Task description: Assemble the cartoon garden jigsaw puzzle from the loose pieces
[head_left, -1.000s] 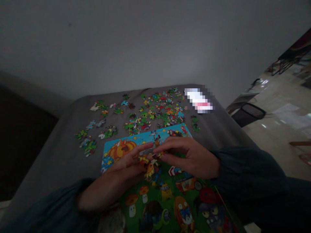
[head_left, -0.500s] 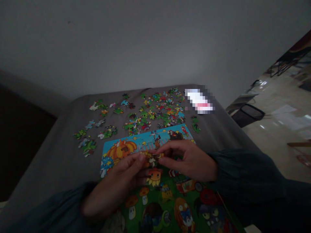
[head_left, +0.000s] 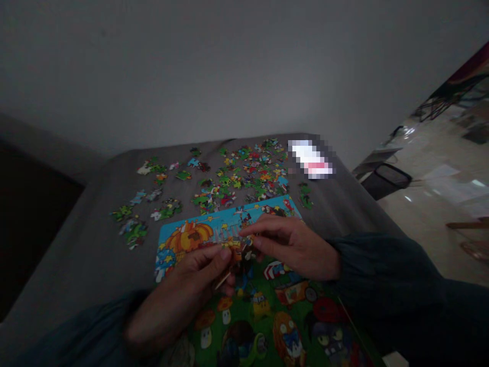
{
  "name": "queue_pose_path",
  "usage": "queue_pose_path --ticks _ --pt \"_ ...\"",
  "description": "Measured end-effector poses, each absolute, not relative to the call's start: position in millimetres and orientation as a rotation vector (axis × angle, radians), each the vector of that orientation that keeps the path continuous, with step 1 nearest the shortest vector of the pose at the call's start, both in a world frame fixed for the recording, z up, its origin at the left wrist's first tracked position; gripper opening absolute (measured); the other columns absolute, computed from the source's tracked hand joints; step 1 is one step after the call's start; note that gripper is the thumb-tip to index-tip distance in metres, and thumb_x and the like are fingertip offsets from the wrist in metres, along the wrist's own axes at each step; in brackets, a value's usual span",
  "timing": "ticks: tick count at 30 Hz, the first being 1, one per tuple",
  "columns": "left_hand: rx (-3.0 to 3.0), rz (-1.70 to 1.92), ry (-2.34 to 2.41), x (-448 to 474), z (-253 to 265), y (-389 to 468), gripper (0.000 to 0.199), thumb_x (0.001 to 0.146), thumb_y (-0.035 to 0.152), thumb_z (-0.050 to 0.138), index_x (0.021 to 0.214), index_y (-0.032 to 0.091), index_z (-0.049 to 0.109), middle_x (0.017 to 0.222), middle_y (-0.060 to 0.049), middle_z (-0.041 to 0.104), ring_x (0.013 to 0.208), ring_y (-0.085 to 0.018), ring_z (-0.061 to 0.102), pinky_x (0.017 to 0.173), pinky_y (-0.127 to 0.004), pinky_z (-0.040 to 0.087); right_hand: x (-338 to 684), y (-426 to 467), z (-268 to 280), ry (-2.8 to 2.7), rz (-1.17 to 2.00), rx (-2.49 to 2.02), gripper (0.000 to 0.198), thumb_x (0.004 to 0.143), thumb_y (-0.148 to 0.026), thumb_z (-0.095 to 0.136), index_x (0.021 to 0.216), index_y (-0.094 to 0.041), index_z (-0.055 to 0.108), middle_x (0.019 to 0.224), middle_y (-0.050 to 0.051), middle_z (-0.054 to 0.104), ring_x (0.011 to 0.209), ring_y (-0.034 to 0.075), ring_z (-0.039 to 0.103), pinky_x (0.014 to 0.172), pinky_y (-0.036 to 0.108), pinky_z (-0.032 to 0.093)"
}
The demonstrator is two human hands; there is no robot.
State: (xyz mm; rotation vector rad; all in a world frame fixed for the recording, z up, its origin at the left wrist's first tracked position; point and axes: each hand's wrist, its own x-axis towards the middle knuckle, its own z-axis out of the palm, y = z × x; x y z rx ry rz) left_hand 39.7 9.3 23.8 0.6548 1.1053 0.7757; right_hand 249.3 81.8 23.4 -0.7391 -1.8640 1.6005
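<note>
The cluster of puzzle pieces (head_left: 234, 251) is being tipped: the sunflower part, shown flat below the left fingers in the earlier frame, is now being turned so that a thin pale edge is being shown, and the right hand (head_left: 288, 247) is being lifted slightly. By the left hand (head_left: 196, 272) the cluster is being gripped, thumb pressed on top, fingers curled narrowly underneath. At its right side a small piece (head_left: 250, 241) is being pinched between the right thumb and forefinger, the gap narrow (whether it is being joined to the cluster cannot be told in this dim light). All this is being held just above the printed picture sheet (head_left: 219, 223), whose blue sky and pumpkin are being left uncovered beyond the knuckles. Both wrists are being wrapped by dark sleeves (head_left: 389, 262).

Farther out, a crowd of loose pieces (head_left: 235, 179) is being spread past the sheet's far edge, with smaller groups (head_left: 133, 233) being kept to the left. All are being borne by a grey cloth-covered table (head_left: 91, 255). Near its far right corner a bright, pixelated object (head_left: 311, 159) is being lit up, and behind everything a plain wall (head_left: 229, 71) is being seen.
</note>
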Motion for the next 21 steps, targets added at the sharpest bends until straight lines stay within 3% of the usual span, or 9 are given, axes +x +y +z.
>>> queue_pose_path --ticks 4,11,17,21 --pt "0.750 0.801 1.148 37.8 21.5 8.3 0.050 0.075 0.066 0.080 0.068 0.018 0.065 0.062 0.004 0.055 0.058 -0.009 0.043 0.055 -0.020 0.038 249.5 80.9 20.8 -1.916 1.550 -0.699 0.028 0.095 -0.024 0.058 0.118 -0.019 0.072 0.097 0.004 0.063 0.084 0.014 0.064 0.073 0.030 0.056" --pt "0.726 0.823 1.224 38.4 20.9 12.0 0.048 0.070 0.061 0.086 0.077 0.018 0.066 0.066 0.005 0.057 0.057 -0.008 0.041 0.051 -0.019 0.034 248.5 76.6 17.0 -1.721 1.788 -0.729 0.033 0.087 -0.024 0.070 0.120 -0.018 0.068 0.099 0.004 0.071 0.087 0.014 0.068 0.085 0.033 0.057" --pt "0.849 0.770 1.317 37.9 21.1 11.8 0.044 0.076 0.059 0.080 0.081 0.018 0.063 0.061 0.005 0.058 0.051 -0.008 0.038 0.047 -0.020 0.029 247.3 78.7 20.6 -1.620 1.895 -0.749 0.022 0.085 -0.029 0.075 0.103 -0.019 0.066 0.084 -0.001 0.069 0.073 0.011 0.065 0.069 0.025 0.054" --pt "0.882 0.737 1.327 38.5 22.7 11.2 0.046 0.079 0.061 0.077 0.083 0.019 0.063 0.064 0.003 0.062 0.054 -0.009 0.043 0.049 -0.020 0.029 246.0 77.6 22.1 -1.609 1.918 -0.822 0.032 0.078 -0.040 0.083 0.092 -0.019 0.064 0.077 -0.002 0.067 0.065 0.010 0.062 0.061 0.024 0.052"
